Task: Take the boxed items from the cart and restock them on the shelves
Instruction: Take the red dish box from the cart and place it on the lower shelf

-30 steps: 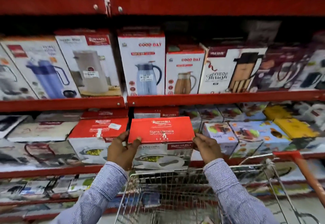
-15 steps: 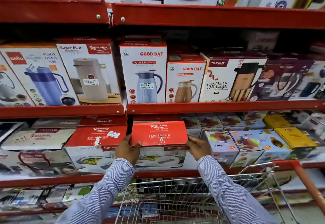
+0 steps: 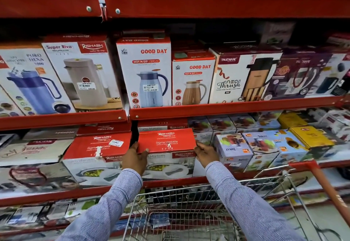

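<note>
Fingers of left hand (image 3: 134, 159) and right hand (image 3: 205, 153) clamp red casserole box (image 3: 166, 142) sides, on shelf (image 3: 170, 182).

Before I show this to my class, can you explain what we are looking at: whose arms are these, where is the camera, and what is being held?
There is no machine here. The single picture comes from a camera worn on a person's head, looking forward and down, so the two striped sleeves are the wearer's own arms. The left hand and right hand hold a red and white casserole box by its two sides, at the front of a red shop shelf. A matching box sits just to its left, and small juicer boxes to its right. The shelf above carries tall flask boxes. Below the arms is a wire cart with a red handle; what lies in it is too blurred to tell.
</note>
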